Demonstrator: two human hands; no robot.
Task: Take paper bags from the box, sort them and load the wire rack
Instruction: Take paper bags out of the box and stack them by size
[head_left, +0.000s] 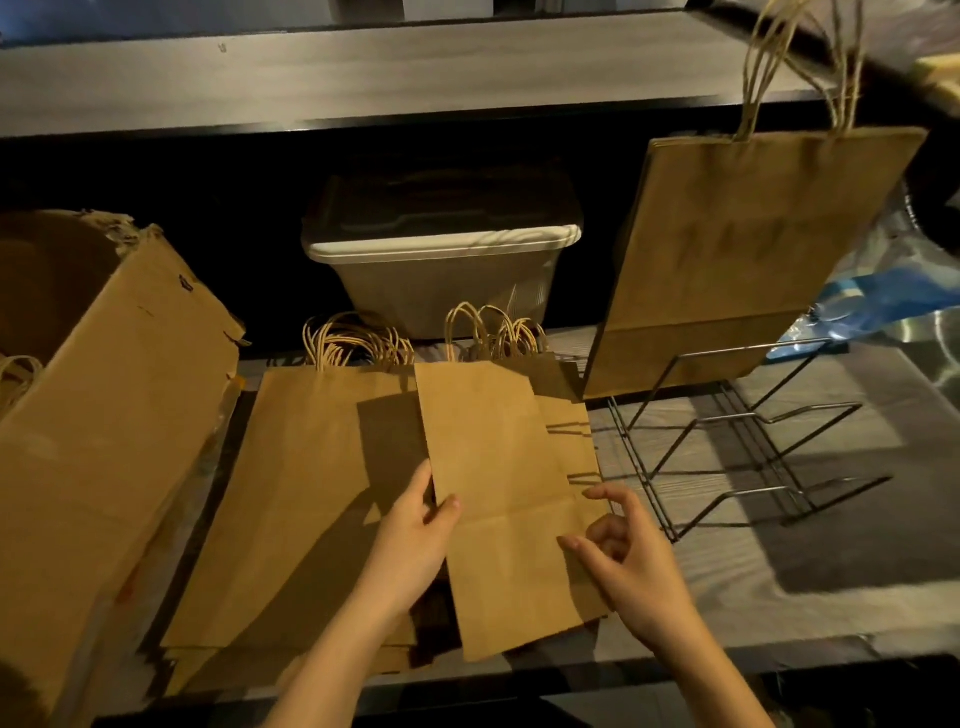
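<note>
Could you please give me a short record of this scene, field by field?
left hand: pinches the small bag by its left edge
right hand: at that bag's right edge, grip unclear
small bag: lies partly over a flat stack of larger bags
wire rack: right of the stack, one large bag standing at its far end
cardboard box: left of the stack

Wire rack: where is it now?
Head view, right side: the wire rack sits on the counter beside the small bag pile, a large paper bag standing at its far end.
</note>
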